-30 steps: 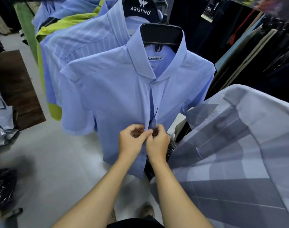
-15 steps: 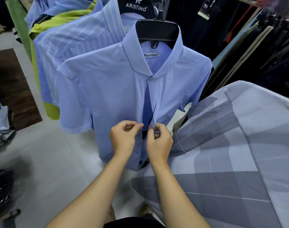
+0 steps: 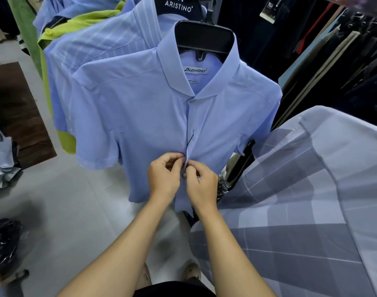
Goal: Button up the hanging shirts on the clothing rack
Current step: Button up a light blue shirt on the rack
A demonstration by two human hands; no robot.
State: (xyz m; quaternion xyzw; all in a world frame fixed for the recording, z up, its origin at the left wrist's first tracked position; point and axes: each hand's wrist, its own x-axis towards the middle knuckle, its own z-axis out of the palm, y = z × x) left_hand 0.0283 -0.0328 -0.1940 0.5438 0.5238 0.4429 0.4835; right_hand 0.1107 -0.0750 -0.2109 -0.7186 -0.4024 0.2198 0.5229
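Note:
A light blue short-sleeved shirt hangs facing me on a black hanger. Its collar button is fastened and the front edges lie together below it. My left hand pinches the left edge of the placket low on the shirt front. My right hand pinches the right edge right beside it, fingertips almost touching the left hand. The button between my fingers is hidden. Behind this shirt hangs a blue striped shirt on a hanger marked ARISTINO.
A grey-blue checked shirt fills the lower right, close to my right arm. A lime-green garment and more blue shirts hang further back. Dark trousers hang at the upper right. Plastic bags and a brown board lie on the floor left.
The gap in the shirt front above my hands has closed. Both hands have come together on the placket, slightly higher on the shirt than a second ago.

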